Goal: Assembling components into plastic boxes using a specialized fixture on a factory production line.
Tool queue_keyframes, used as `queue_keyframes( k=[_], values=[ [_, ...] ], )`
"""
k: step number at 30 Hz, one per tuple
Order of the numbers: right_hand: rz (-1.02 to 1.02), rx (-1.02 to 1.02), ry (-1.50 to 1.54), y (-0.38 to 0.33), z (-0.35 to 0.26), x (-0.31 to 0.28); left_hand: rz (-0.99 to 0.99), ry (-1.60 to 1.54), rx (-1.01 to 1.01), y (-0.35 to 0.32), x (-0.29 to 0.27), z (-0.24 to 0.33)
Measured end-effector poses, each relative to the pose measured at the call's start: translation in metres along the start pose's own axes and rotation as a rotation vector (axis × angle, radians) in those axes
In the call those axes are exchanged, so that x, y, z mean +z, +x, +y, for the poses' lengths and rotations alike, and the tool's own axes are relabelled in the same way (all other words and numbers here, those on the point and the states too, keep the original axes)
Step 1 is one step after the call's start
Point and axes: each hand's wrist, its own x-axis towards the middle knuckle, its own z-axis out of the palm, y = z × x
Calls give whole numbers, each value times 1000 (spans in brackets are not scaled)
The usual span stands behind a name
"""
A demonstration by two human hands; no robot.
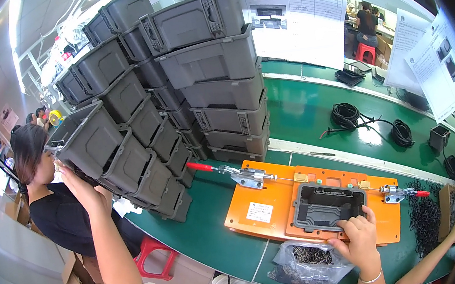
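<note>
At left, the left hand (79,187) lies against a grey bin (90,146), whether gripping cannot be told; right of centre, in the orange jig (240,208), sits the box (323,215), presumably light, stiff plastic, best taken by opposite rims; at its near right rim, the right hand (357,235), loosely curled, thumb apart, nothing visibly grasped.

Grey bin stacks (213,68) blocking my left, toggle clamps (249,177) flanking the open-topped box (309,212) at my right hand (357,236), plastic bag (288,269) crowding near side, free green bench (298,114) between stacks and black cables (346,116).
</note>
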Motion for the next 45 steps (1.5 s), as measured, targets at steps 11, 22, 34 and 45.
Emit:
queue_keyframes(
  k=[11, 22, 34, 45],
  values=[
    [-14, 2, -4, 3, -1, -3, 26, -36, -406, -44, -45, -72],
    [-10, 1, -19, 1, -1, -3, 60, 9, -143, -44, -27, -75],
    [-10, -5, -17, 3, -2, -2, 138, 99, -170, -36, -47, -88],
    [-14, -2, -12, 3, -2, -3, 67, -4, -257, -64, -45, -96]
  ],
)
